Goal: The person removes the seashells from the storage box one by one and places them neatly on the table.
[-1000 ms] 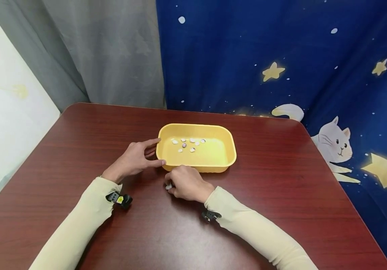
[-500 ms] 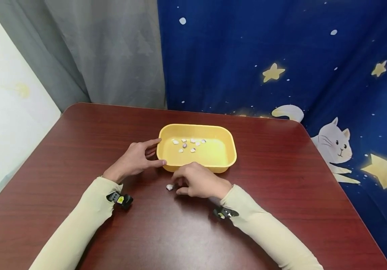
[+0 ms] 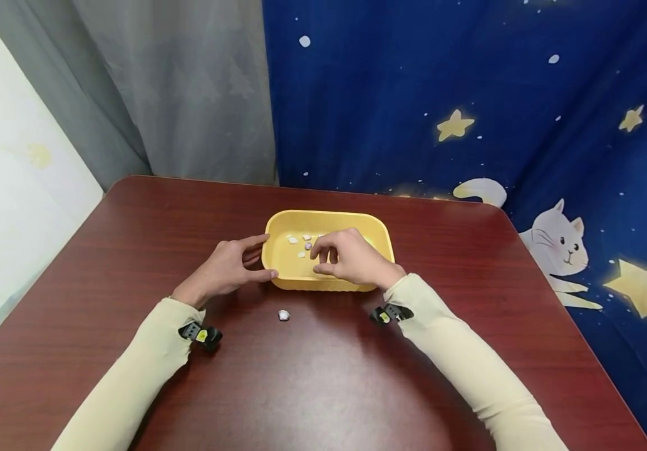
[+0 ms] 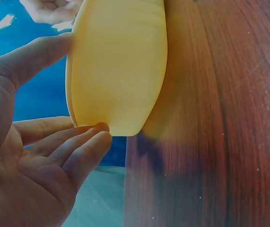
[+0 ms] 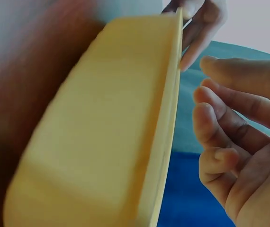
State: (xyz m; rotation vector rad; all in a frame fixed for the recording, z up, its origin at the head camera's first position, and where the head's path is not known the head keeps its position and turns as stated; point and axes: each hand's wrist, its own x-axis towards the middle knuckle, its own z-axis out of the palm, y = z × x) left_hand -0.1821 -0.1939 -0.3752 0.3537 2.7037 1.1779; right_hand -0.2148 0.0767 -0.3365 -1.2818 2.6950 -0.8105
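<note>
A yellow rectangular basin [image 3: 331,285] stands on the dark red table, with several small whitish shell-like pieces [image 3: 292,240] on its floor. My left hand [image 3: 230,266] is at its left end; the thumb touches the front corner of the rim and the straight fingers rest against the end wall. Over the basin hovers my right hand [image 3: 357,257], hiding some of the pieces. Its fingers are loosely bent, and the right wrist view shows a gap with nothing between thumb and fingertips [image 5: 203,113]. One more whitish shell-like piece [image 3: 284,316] lies on the table in front of the basin.
The wooden table [image 3: 323,388] reaches back to a grey curtain [image 3: 188,94] and a blue one [image 3: 368,94] printed with stars and a cat. Black straps with small devices [image 3: 205,335] sit on both wrists over the pale sleeves.
My right hand has come off the shell-like piece on the table, which stays there, and has moved up and right over the basin. The left hand keeps its place.
</note>
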